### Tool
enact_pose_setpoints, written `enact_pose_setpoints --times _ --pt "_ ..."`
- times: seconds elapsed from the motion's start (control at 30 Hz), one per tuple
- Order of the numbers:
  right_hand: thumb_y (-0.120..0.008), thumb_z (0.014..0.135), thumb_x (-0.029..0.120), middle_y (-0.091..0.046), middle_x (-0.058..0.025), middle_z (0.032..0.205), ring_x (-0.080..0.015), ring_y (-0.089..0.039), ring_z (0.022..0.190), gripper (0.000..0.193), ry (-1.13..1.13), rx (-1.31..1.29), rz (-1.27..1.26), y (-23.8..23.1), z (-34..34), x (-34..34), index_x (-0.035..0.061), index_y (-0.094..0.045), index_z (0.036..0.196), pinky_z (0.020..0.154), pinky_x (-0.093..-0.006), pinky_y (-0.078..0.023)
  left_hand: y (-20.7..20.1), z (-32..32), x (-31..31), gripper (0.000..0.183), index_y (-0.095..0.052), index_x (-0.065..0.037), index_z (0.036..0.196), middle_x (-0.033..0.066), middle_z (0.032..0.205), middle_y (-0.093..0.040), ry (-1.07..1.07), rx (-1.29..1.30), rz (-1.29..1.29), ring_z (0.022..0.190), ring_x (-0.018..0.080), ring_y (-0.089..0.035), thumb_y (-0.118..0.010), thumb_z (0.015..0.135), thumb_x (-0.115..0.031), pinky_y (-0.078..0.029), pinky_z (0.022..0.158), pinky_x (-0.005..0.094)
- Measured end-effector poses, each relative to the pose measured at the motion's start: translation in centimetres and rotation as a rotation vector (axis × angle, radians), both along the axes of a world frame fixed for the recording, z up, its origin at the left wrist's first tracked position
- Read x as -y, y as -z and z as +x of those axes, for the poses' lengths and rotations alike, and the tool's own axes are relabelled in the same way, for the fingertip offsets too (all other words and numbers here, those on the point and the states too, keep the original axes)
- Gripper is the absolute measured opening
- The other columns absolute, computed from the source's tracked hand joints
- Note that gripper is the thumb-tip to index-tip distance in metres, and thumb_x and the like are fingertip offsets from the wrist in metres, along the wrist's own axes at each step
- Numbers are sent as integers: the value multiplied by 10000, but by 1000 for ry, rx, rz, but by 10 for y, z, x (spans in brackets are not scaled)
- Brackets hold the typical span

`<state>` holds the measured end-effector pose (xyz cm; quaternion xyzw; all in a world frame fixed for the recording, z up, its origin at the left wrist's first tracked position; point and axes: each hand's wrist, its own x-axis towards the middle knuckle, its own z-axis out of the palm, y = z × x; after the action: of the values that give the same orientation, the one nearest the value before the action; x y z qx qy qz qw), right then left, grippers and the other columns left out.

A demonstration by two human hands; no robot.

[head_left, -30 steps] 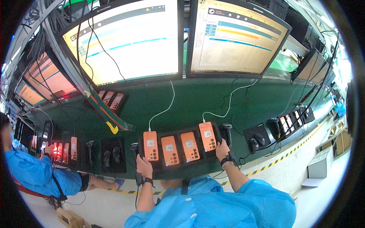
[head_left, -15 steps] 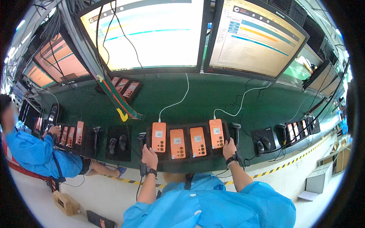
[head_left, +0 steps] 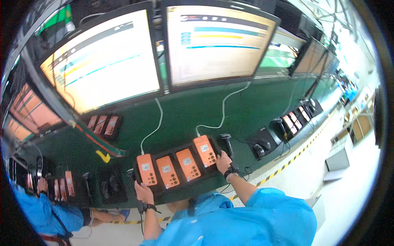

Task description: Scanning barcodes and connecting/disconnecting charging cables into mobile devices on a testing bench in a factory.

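Observation:
A black tray [head_left: 197,156] in front of me carries a row of several orange phones, their camera sides up and white labels on their backs. My left hand [head_left: 143,192] grips its left end, beside the leftmost phone [head_left: 146,170]. At the opposite end, my right hand [head_left: 223,162] holds the edge near the rightmost phone [head_left: 204,151]. White cables [head_left: 154,131] run to the two outer phones. The two middle ones, including this phone [head_left: 167,172], have no cable. Both hands' fingers are partly hidden by the tray.
Two lit monitors [head_left: 221,45] stand behind the green bench top [head_left: 176,115]. Handheld scanners [head_left: 226,144] flank the tray. Further phones [head_left: 102,125] lie at the back left. To the right are a mouse [head_left: 259,150] and more phones. A co-worker in blue [head_left: 61,211] works at the left.
My view has turned and tilted, so the bench and monitors appear shifted left and slanted. Both hands keep their grip on the tray's ends.

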<state>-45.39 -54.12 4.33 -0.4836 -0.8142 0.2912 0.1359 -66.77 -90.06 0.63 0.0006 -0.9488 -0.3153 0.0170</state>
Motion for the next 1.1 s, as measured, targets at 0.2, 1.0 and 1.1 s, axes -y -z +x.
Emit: enact_pose_setpoints --times 0.2,1.0,1.1 --pt "-495 983 245 -634 -257 1121 -421 -603 1084 329 -10 -70 13 13 2 -5 -14 -546 1180 914 -483 -486 8 -4 0 431 -436 -53 1418 195 1335 -578 -3 56 -28 1124 411 -601 -417 1037 -253 -474 914 491" --pt "-508 945 177 -626 -304 1072 -467 -599 1027 259 -7 -82 -20 20 3 -12 -46 -551 1070 873 -506 -486 -6 2 1 470 -424 -20 1413 239 1297 -591 49 32 46 1184 405 -571 -483 987 -208 -444 970 481" --pt "-534 932 141 -568 -299 1187 -458 -554 1105 380 -23 -109 124 32 -5 -16 -47 -499 1261 957 -497 -461 -6 0 2 487 -418 -5 1401 260 1355 -515 71 63 33 1217 436 -520 -539 947 -136 -437 973 498"
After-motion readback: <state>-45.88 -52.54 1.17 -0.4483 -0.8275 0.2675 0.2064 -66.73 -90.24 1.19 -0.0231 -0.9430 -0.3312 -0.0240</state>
